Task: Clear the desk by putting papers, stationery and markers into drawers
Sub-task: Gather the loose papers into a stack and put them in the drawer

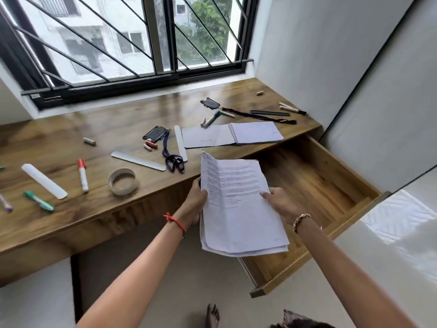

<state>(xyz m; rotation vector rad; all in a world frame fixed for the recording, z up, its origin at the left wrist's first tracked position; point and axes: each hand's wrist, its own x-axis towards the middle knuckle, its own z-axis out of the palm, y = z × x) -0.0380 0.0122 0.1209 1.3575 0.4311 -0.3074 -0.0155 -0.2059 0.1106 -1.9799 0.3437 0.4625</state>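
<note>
As both hands (pixel 238 202) grip papers (pixel 238 209), forearms converge.

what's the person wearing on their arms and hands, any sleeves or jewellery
Both forearms are bare, no sleeves in view. The left wrist wears a thin red thread bracelet with a knot. The right wrist wears a beaded bracelet of pale and dark beads.
</note>
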